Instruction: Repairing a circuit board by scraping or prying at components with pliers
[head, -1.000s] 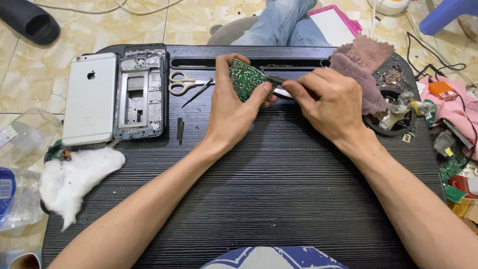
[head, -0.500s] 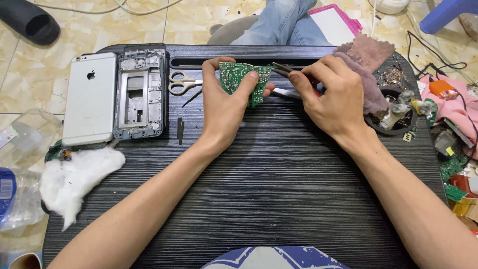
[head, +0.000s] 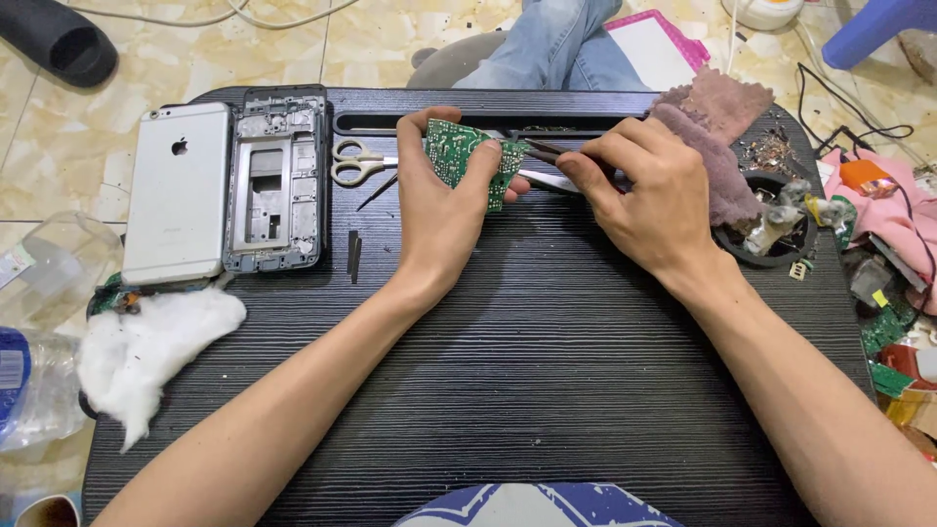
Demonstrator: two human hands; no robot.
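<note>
My left hand (head: 441, 210) grips a small green circuit board (head: 459, 156) and holds it tilted on edge above the black table (head: 547, 371). My right hand (head: 639, 200) pinches a thin dark tool (head: 535, 149) whose tip meets the board's right edge. Metal tweezers (head: 549, 181) lie on the table just below that tip, partly hidden by my right hand. Scissors (head: 356, 162) rest immediately left of my left hand.
A silver phone back (head: 181, 190) and a bare phone frame (head: 273, 181) lie at the far left. White cotton wool (head: 146, 346) sits at the left edge. A mauve cloth (head: 708, 137) and a round dish of parts (head: 771, 229) are on the right; clutter covers the floor beyond.
My left hand has turned the green board more upright and shifted it slightly left. My right hand has moved the dark tool's tip from above the board to its right edge.
</note>
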